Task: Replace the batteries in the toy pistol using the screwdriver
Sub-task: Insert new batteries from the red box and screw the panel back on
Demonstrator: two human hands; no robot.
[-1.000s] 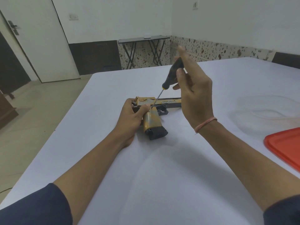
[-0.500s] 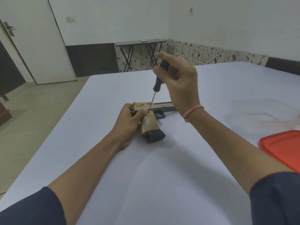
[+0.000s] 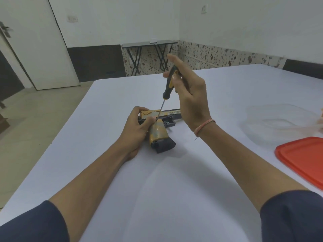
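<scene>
A yellow-and-black toy pistol (image 3: 158, 132) lies on its side on the white table (image 3: 122, 172), grip pointing towards me. My left hand (image 3: 138, 125) grips the pistol's rear end, thumb across the top of the grip. My right hand (image 3: 189, 102) holds a black-and-yellow screwdriver (image 3: 168, 84) by the handle, fingers curled round it. The shaft slants down and its tip touches the pistol just above the grip, beside my left thumb. The barrel's far end is hidden behind my right wrist.
A red plastic lid (image 3: 302, 159) lies at the table's right edge. A clear plastic container (image 3: 279, 119) sits behind it. The table's left edge drops to a tiled floor. A folding table (image 3: 150, 46) stands against the far wall.
The screwdriver has swung from a slanted pose to nearly upright over the pistol, and my right hand's fingers have shifted along the handle. My left hand and the pistol have stayed put.
</scene>
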